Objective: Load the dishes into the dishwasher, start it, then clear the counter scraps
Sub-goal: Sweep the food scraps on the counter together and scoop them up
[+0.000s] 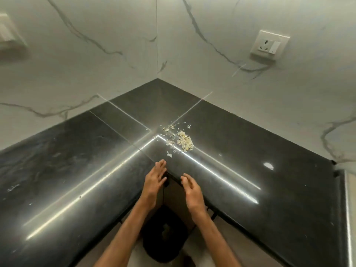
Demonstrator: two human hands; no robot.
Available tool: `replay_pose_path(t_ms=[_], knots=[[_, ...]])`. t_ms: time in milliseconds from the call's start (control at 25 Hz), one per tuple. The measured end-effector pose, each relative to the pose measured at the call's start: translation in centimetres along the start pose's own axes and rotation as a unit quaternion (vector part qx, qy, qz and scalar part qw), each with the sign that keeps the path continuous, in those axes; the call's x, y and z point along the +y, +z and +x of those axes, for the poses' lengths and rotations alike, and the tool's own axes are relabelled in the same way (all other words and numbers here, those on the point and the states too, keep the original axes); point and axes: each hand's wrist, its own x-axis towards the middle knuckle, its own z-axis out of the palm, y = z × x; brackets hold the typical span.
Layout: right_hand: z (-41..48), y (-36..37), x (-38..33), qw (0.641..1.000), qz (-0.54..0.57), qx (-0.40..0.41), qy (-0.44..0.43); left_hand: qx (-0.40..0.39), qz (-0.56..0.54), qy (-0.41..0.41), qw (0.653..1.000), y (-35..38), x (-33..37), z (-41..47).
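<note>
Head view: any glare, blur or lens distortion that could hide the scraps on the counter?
Head view: bright light streaks cross the glossy black counter, one grazing the scraps, which read clearly. Head view, edges: wide-angle bending, and the switch plate at far left is smeared while the socket is sharper. The left hand and right hand look slightly soft.

We record two walls [96,64] clad in white marble-look slabs with grey veining, meeting at an inner corner. A glossy black countertop [250,151] runs along both in an L, with thin joint lines crossing near the corner. Long bright strips of reflected light lie across its surface. The right wall carries a white socket plate [269,45] with a switch; the left wall carries a blurred white plate [9,31]. A metallic edge [348,209] adjoins the countertop at far right.
</note>
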Motion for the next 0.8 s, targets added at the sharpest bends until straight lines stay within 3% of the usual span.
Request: replay_pose_path(t_ms=[80, 120, 200, 240, 280, 360, 440, 560, 640, 800], knots=[[2.6, -1.3, -0.2, 0.988, -0.133, 0.036, -0.062, 0.017, 0.21, 0.056, 0.976, -0.7, 0.6, 3.3], [4.0, -1.8, 0.3, 0.969, -0.231, 0.032, -0.083, 0.018, 0.355, 0.064, 0.932, -1.0, 0.3, 4.8], [6.4, -2.3, 1.6, 0.908, -0.413, 0.011, -0.066, 0.017, 0.585, 0.035, 0.81, -1.3, -0.9, 7.5], [7.5, -2.2, 2.1, 0.887, -0.459, -0.002, -0.052, 0.016, 0.639, 0.023, 0.768, -1.4, -1.8, 8.8], [8.8, -2.1, 2.2, 0.877, -0.477, -0.007, -0.059, 0.021, 0.66, 0.018, 0.751, -1.3, -2.4, 10.0], [12.3, -1.4, 1.8, 0.867, -0.493, -0.002, -0.068, 0.009, 0.67, 0.023, 0.742, -0.4, -2.7, 12.9], [14.8, -0.5, 1.1, 0.847, -0.527, -0.027, -0.071, -0.061, 0.658, 0.052, 0.749, 0.8, -2.8, 14.3], [18.4, 0.9, -0.2, 0.837, -0.541, -0.005, -0.083, -0.11, 0.585, 0.095, 0.798, 1.1, -1.6, 16.3], [20.6, 1.7, -1.6, 0.842, -0.53, -0.005, -0.099, -0.064, 0.543, 0.121, 0.828, -0.2, 0.4, 18.0], [23.4, 2.5, -3.2, 0.849, -0.509, 0.016, -0.141, 0.05, 0.602, 0.102, 0.79, -5.6, 4.1, 21.2]])
